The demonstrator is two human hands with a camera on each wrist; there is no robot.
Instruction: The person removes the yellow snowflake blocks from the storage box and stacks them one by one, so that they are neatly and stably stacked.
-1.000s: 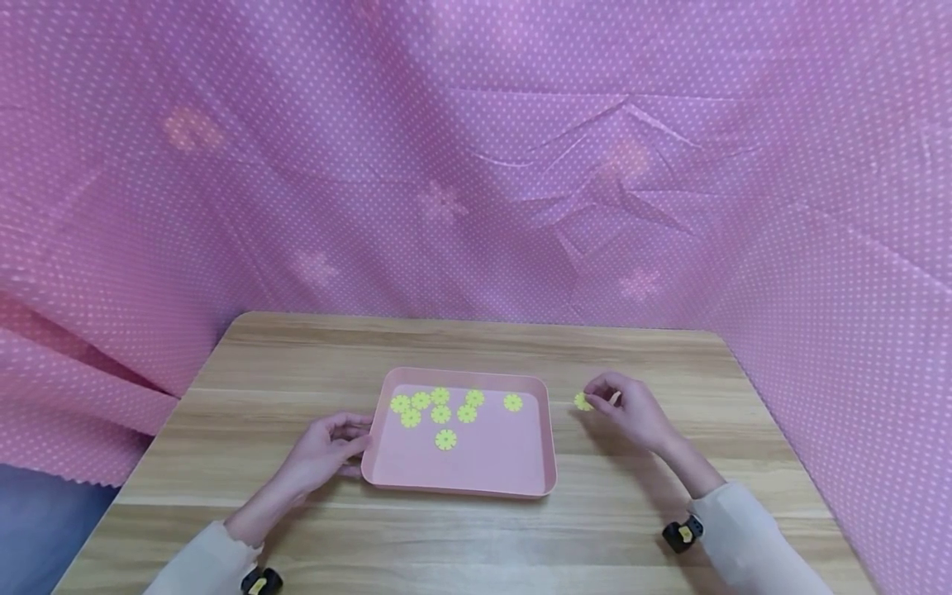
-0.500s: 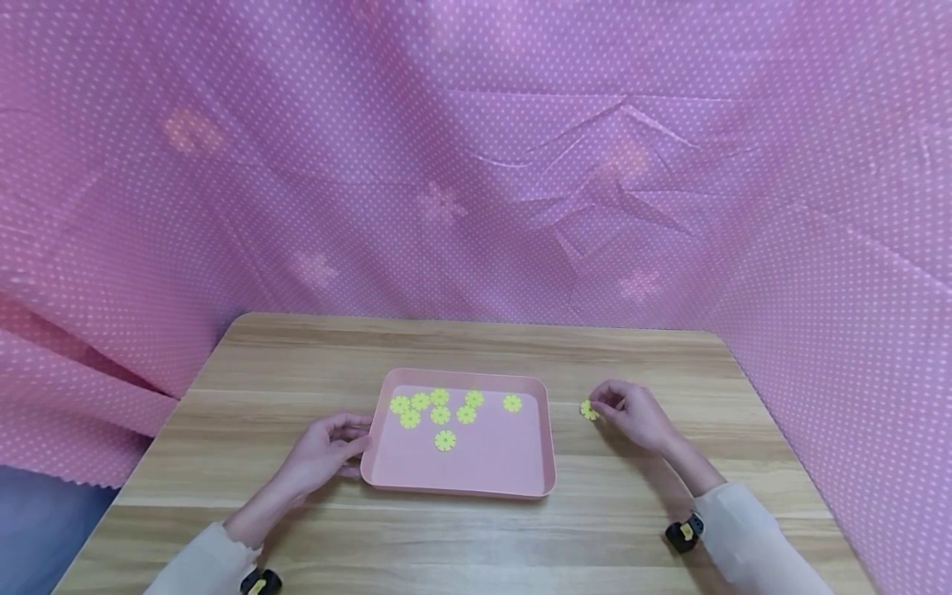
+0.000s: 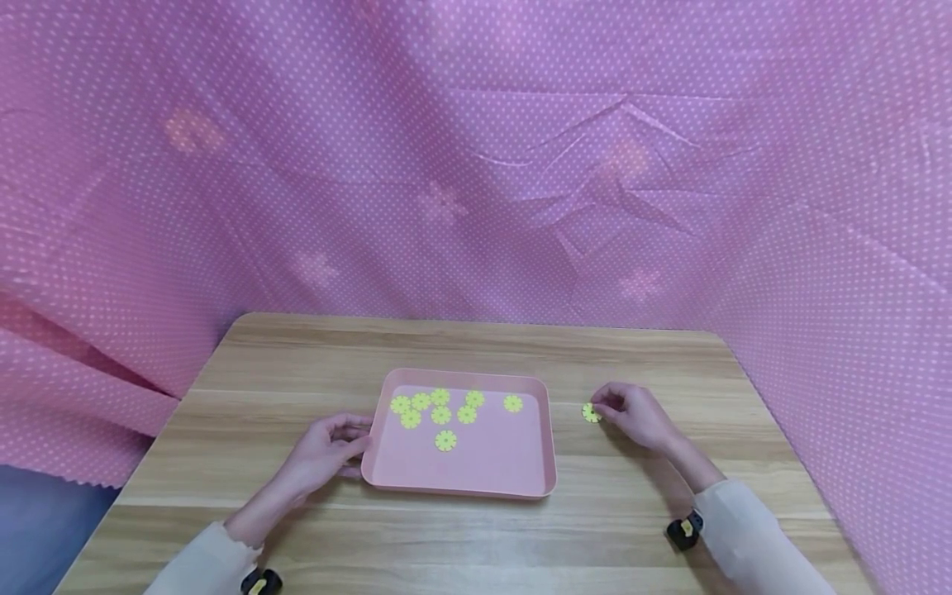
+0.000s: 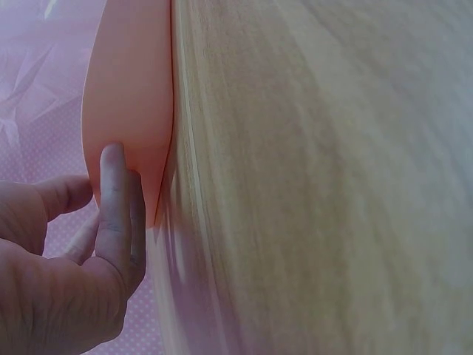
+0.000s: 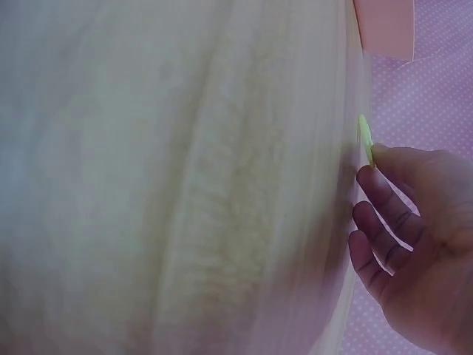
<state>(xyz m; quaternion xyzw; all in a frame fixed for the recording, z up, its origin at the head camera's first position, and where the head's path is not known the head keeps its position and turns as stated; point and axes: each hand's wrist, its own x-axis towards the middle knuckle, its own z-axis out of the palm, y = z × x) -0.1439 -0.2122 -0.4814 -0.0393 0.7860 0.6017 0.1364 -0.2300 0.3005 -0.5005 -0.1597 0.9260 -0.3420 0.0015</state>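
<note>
At the left, the left hand (image 3: 327, 453) rests against the tray's outer side; in the left wrist view its thumb meets the rim while the fingers, fairly straight, lie along the wall. It seems to steady rather than grip. The pink tray (image 3: 491, 464) sits flat on the wooden table (image 3: 446, 537). Inside it, a group of notched yellow pieces (image 3: 411, 418) gathers toward the far left, some touching or nearly so; one lies nearer the middle and another stands apart toward the far right corner.

Beyond the tray's right wall, well apart from it, is the held yellow disc (image 3: 589, 412). The right hand (image 3: 638, 420) pinches its edge between thumb and index finger, the other fingers loosely bent and holding nothing. Whether the disc touches the tabletop cannot be told.

The step in hand looks to be the handling of this single disc outside the tray. If it is to be set down there, the next move calls for lowering it level and parting the thumb and finger without dragging it.
</note>
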